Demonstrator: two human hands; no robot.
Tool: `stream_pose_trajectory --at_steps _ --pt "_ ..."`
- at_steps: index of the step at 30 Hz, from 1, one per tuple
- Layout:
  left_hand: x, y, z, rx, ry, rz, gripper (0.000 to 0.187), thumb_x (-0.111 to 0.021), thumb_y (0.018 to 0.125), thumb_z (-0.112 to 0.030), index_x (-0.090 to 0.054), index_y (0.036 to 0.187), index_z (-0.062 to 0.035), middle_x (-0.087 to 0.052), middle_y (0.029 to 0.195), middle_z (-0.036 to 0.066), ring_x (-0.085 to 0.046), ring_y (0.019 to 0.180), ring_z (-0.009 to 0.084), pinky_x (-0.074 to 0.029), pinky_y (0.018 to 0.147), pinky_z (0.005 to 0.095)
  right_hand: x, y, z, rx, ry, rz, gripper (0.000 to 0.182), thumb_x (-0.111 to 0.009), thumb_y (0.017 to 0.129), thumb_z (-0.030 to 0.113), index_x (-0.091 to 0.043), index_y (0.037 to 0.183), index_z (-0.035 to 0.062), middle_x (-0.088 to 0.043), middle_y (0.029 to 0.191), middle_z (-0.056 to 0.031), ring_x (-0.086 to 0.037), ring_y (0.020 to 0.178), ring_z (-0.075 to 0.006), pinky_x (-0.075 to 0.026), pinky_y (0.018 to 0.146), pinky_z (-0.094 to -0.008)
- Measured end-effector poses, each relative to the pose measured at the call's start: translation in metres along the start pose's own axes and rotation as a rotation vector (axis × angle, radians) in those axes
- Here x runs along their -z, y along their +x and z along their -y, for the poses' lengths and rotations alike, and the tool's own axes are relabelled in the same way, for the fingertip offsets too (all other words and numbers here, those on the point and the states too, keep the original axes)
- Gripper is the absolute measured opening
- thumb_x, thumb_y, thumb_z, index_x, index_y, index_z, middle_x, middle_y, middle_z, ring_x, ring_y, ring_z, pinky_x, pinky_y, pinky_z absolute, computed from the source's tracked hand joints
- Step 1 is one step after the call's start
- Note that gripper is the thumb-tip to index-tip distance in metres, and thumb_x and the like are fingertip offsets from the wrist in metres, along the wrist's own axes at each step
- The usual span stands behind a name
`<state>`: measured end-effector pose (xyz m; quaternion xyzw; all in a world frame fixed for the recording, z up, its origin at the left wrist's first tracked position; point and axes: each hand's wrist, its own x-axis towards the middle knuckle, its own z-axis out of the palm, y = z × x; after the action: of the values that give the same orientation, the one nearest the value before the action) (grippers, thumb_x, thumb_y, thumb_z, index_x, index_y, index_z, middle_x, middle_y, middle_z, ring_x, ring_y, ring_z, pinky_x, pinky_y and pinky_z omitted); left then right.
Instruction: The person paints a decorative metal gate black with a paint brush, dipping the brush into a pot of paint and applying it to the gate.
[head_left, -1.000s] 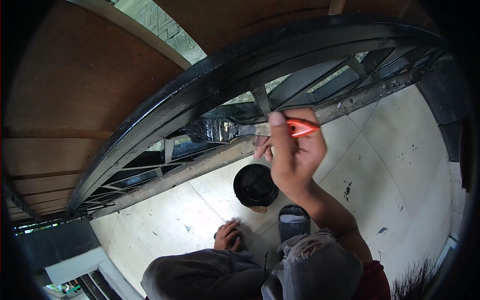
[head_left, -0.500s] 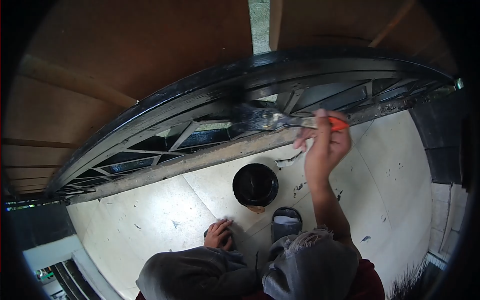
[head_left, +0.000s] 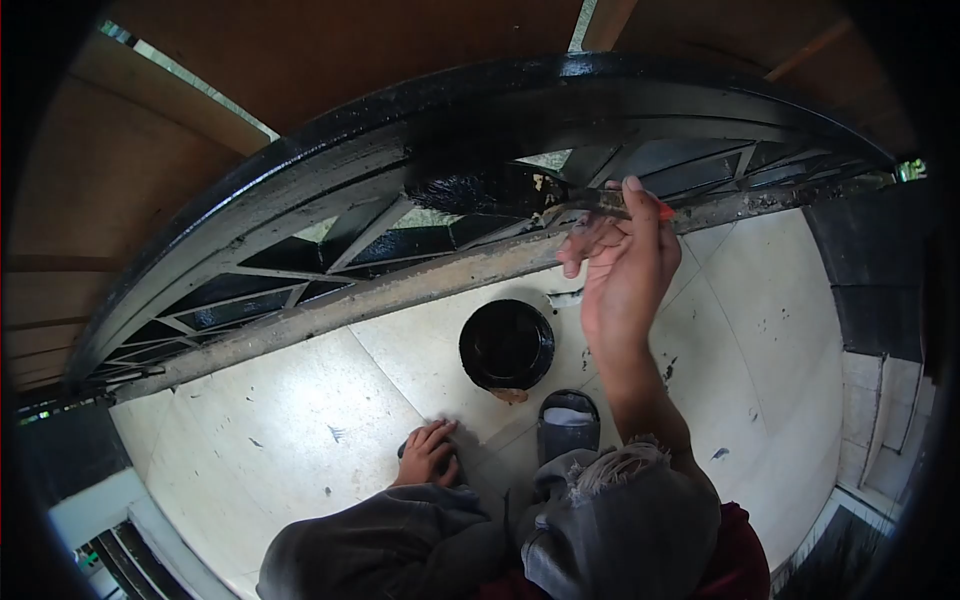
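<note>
My right hand [head_left: 630,265] grips a paintbrush [head_left: 545,195] by its handle, whose orange end shows past the fingers. The wide bristles, dark with black paint, lie against the inner face of an arched black metal grille [head_left: 345,195]. Below the brush, a round black container [head_left: 507,345] stands on the floor; its inside is dark and glossy. My left hand [head_left: 430,453] rests low by my left foot, over something dark like a slipper, with its fingers laid out and nothing seen in them.
Brown panels [head_left: 400,60] rise behind the grille. A worn sill [head_left: 400,288] runs along its base. Pale floor tiles [head_left: 290,420] carry dark paint marks. My right foot wears a dark slipper [head_left: 568,440]. A small pale scrap [head_left: 566,298] lies near the container.
The brush has shifted left along the grille, and my right hand has moved slightly up and left with it. The whole view has tilted a little. My left hand stays by the foot.
</note>
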<state>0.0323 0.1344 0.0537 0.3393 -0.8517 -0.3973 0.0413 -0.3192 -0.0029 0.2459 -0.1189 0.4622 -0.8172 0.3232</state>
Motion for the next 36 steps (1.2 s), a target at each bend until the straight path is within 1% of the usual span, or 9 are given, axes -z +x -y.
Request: stream_pose_trajectory --at_steps 5,9,13,15,17,22,25,29,36 --pt "0.001 0.002 0.001 0.007 -0.005 -0.016 0.02 -0.068 0.078 -0.016 -0.069 0.094 -0.0041 -0.057 0.142 0.013 -0.048 0.134 0.0356 -0.038 0.109 0.0514 0.042 0.007 0.001 0.361 -0.451 -0.006 0.03 -0.058 0.104 0.025 -0.058 0.092 -0.0027 -0.065 0.055 -0.0122 -0.063 0.047 -0.0153 -0.052 0.056 -0.0254" --pt "0.002 0.002 0.0 -0.009 -0.013 -0.044 0.02 -0.069 0.076 -0.015 -0.069 0.092 -0.0021 -0.057 0.14 0.014 -0.049 0.134 0.0345 -0.039 0.109 0.0491 0.052 -0.013 0.022 0.475 -0.738 0.048 0.019 -0.06 0.102 0.013 -0.057 0.105 -0.0051 -0.067 0.06 -0.0116 -0.064 0.053 -0.0136 -0.049 0.051 -0.023" --pt "0.004 0.001 -0.002 -0.034 0.005 -0.042 0.02 -0.069 0.076 -0.014 -0.07 0.092 -0.0009 -0.058 0.139 0.014 -0.049 0.133 0.0329 -0.04 0.109 0.0478 0.049 -0.008 0.056 0.932 -1.063 0.285 0.017 -0.067 0.097 0.007 -0.059 0.107 -0.0042 -0.071 0.076 -0.0118 -0.064 0.053 -0.0167 -0.051 0.05 -0.0283" --pt "0.005 0.001 -0.002 -0.042 -0.003 -0.047 0.02 -0.069 0.076 -0.014 -0.071 0.092 -0.001 -0.058 0.139 0.014 -0.049 0.133 0.0323 -0.04 0.109 0.0476 0.024 0.004 0.065 1.317 -1.371 0.65 0.02 -0.071 0.093 0.006 -0.061 0.108 -0.002 -0.07 0.081 -0.0111 -0.066 0.056 -0.02 -0.052 0.051 -0.0312" --pt "0.004 0.0 0.0 -0.047 -0.017 -0.059 0.021 -0.069 0.076 -0.015 -0.071 0.092 -0.001 -0.058 0.138 0.014 -0.05 0.132 0.0322 -0.04 0.109 0.0474 0.014 0.014 0.054 0.916 -1.514 0.89 0.024 -0.074 0.09 0.005 -0.06 0.109 0.0 -0.067 0.078 -0.0113 -0.067 0.059 -0.021 -0.052 0.053 -0.0307" --pt "0.0 -0.003 0.005 -0.057 -0.016 -0.073 0.022 -0.069 0.076 -0.017 -0.071 0.091 -0.0021 -0.059 0.137 0.013 -0.051 0.131 0.0306 -0.04 0.11 0.047 -0.011 0.014 0.064 1.307 -1.331 0.852 0.016 -0.073 0.09 0.002 -0.059 0.099 0.0015 -0.066 0.073 -0.008 -0.065 0.055 -0.0159 -0.049 0.048 -0.0268" --pt "0.0 -0.004 0.005 -0.053 -0.011 -0.071 0.022 -0.069 0.076 -0.018 -0.071 0.091 -0.0024 -0.06 0.136 0.013 -0.051 0.131 0.0299 -0.039 0.11 0.0468 -0.003 0.016 0.055 0.985 -1.627 0.9 0.013 -0.073 0.09 0.002 -0.062 0.098 0.0017 -0.067 0.072 -0.0062 -0.065 0.053 -0.0145 -0.049 0.049 -0.0254" --pt "0.001 -0.004 0.003 -0.039 -0.013 -0.075 0.022 -0.068 0.077 -0.019 -0.071 0.091 -0.0024 -0.059 0.136 0.013 -0.05 0.131 0.0296 -0.039 0.111 0.0464 -0.001 0.016 0.06 1.063 -1.395 0.726 0.01 -0.071 0.093 0.003 -0.062 0.094 0.0033 -0.065 0.066 -0.0038 -0.063 0.051 -0.0102 -0.047 0.048 -0.0236" --pt "-0.003 -0.006 0.007 -0.046 0.001 -0.077 0.023 -0.069 0.078 -0.02 -0.071 0.092 -0.0023 -0.059 0.136 0.012 -0.051 0.13 0.0287 -0.039 0.111 0.0459 -0.006 0.022 0.054 1.114 -1.447 0.852 0.01 -0.071 0.093 0.004 -0.061 0.095 0.0024 -0.064 0.066 -0.0064 -0.063 0.052 -0.0109 -0.047 0.048 -0.0248"
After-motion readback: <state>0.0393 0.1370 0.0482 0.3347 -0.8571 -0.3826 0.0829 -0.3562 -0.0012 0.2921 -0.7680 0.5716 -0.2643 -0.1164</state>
